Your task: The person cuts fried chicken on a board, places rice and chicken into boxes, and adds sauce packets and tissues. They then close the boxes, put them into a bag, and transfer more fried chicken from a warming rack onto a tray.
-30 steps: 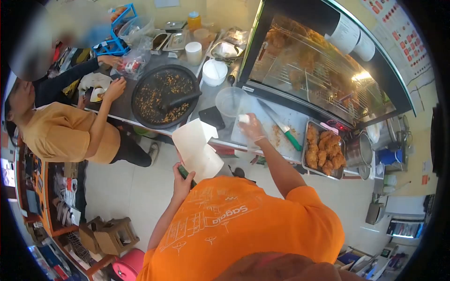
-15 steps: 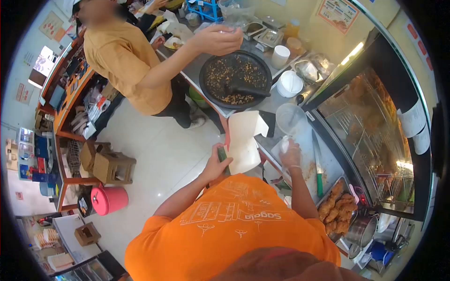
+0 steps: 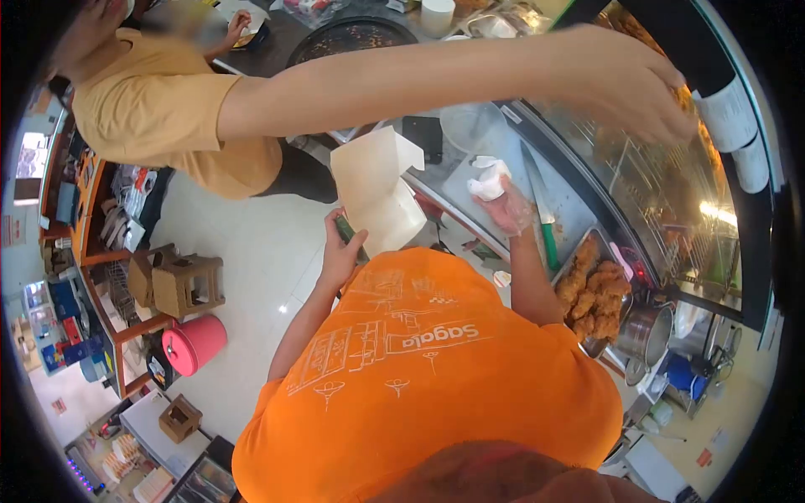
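Note:
My left hand (image 3: pixel 341 251) is wrapped round the side of an open paper box (image 3: pixel 381 197) with a white inside and green outside, held in front of my orange shirt. My right hand (image 3: pixel 506 208), in a clear plastic glove, holds a crumpled white wrapped item (image 3: pixel 488 179) over the white cutting board (image 3: pixel 461 186). Just right of that hand lies a knife (image 3: pixel 540 201) with a green handle. A tray of fried chicken (image 3: pixel 597 289) is beside my right forearm.
A co-worker's arm (image 3: pixel 402 88) stretches across the view above the box, its hand by the glass display case (image 3: pixel 646 193). Beyond it are a round black pan (image 3: pixel 352 35) and a clear bowl (image 3: pixel 471 126). A metal pot (image 3: pixel 644 334) stands right of the chicken; a pink bin (image 3: pixel 194 344) is on the floor.
The co-worker's arm has swung right, from above the black pan to the display case. The view has shifted, and my right hand now shows more of the white item, its palm turned up.

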A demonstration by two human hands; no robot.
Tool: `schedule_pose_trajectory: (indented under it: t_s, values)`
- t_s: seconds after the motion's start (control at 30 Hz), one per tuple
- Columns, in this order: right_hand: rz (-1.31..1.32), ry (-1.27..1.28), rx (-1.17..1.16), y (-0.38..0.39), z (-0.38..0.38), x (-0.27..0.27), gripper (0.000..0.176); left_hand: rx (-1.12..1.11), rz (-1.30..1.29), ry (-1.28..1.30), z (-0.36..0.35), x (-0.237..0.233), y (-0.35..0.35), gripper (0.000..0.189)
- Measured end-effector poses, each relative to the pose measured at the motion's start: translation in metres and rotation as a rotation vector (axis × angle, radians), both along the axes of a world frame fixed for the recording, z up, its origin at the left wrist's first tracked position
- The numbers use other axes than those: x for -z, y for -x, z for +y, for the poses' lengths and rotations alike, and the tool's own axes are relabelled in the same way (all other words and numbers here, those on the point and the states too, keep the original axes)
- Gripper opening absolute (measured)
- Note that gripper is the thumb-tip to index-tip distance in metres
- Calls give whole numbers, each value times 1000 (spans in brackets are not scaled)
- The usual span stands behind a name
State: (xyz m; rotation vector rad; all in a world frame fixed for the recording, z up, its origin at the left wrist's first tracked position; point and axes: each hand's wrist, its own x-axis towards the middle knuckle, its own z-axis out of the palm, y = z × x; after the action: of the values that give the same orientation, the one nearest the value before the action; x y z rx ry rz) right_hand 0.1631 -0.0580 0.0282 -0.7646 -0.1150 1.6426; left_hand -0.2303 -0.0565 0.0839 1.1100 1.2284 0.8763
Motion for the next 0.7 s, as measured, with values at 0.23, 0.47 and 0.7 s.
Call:
schedule_pose_trajectory:
  t_s: [0.23,0.47,0.7]
  values:
    - [52,-108,16,-2,-28,6,49,109,8,91,-3,-10,-8,58]
    - [23,-131,148,-1,-54,-6,48,226,99,17,-7,3,-11,58]
    - [-136,-131,82,-11,-55,10,41,300,337,49,-22,-19,-28,64]
